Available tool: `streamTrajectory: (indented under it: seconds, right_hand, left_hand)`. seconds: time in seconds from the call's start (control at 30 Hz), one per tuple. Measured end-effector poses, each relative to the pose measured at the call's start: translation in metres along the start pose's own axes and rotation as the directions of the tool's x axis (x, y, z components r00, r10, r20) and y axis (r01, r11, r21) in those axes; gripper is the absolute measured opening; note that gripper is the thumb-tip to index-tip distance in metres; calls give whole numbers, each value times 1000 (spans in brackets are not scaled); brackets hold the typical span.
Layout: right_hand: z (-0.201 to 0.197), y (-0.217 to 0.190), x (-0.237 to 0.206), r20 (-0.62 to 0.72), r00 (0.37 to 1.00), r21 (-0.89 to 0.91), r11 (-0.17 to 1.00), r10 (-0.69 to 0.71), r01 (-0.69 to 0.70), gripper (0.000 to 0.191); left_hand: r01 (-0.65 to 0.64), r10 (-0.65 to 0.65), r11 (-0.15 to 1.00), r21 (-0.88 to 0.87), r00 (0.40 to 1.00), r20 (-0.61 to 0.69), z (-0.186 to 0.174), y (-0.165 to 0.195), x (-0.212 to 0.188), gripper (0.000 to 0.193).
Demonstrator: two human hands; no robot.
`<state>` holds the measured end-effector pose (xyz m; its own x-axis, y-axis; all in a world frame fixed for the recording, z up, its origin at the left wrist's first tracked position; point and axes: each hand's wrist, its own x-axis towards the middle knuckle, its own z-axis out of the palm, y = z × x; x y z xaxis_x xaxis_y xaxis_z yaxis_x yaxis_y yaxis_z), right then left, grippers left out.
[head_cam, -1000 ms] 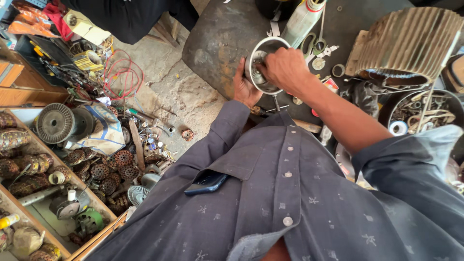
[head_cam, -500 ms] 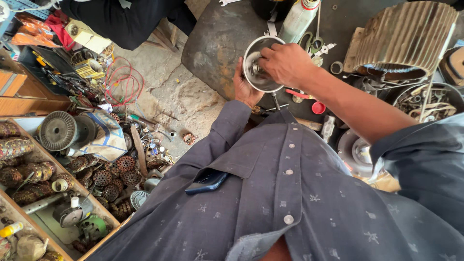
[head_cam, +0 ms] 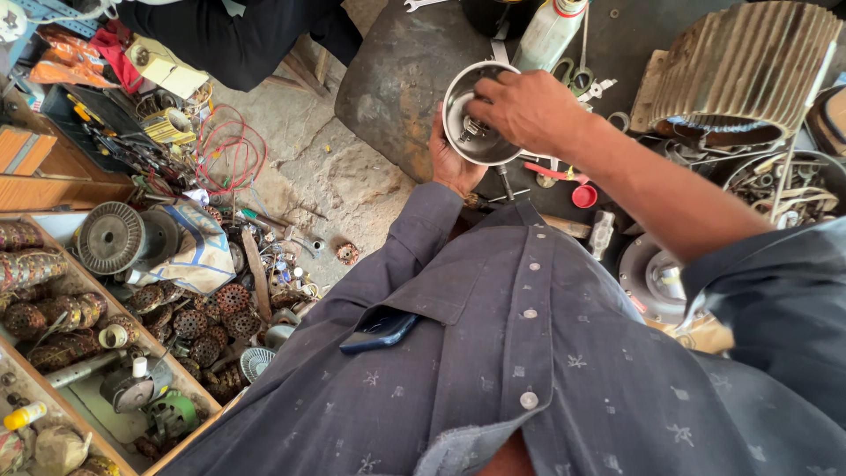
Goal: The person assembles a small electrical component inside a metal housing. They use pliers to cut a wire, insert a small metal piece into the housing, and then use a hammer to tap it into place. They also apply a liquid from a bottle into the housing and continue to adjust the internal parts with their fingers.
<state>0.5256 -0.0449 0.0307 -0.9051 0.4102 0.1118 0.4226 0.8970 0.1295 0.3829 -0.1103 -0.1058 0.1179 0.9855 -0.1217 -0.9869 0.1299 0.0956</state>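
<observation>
one head-worn camera looks steeply down, close over the person's chest, onto the cluttered workshop floor [head_cam: 352,167].

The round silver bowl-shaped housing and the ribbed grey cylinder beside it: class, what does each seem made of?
Round silver bowl-shaped housing: probably bare metal, semi-polished; its rim glints. Ribbed grey cylinder: likely cast metal, matt and dusty, with moulded fins.

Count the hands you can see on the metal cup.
2. The left hand holds the cup from its left side; the right hand reaches over its rim from the right. No other hands show.
</observation>
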Motion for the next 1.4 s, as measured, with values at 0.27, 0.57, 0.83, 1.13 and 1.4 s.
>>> streamTrajectory:
  seconds: [0.27, 0.57, 0.83, 1.13, 1.4]
  right_hand:
    - [5, -2, 12, 279, 952, 18, 991, 123, -133, 47]
    - [-6, -2, 14, 186, 968, 61, 981, 169, -183, 26]
    - [-18, 12, 8, 85, 991, -3, 995, -99, 100, 17]
    - [-1, 4, 8, 164, 986, 82, 997, 2, -16, 35]
    - [3, -7, 14, 301, 939, 48, 981, 165, -188, 44]
  left_hand:
    - [34, -34, 999, 18, 999, -32, -2, -3, 1, 54]
    - [14, -8, 999, 51, 995, -103, 0, -5, 1, 54]
    - [26, -26, 1000, 7, 999, -29, 1, -10, 1, 59]
    - [34, -34, 999, -39, 999, 0, -4, -7, -1, 56]
    - [56, -53, 998, 24, 990, -128, -3, -7, 0, 58]
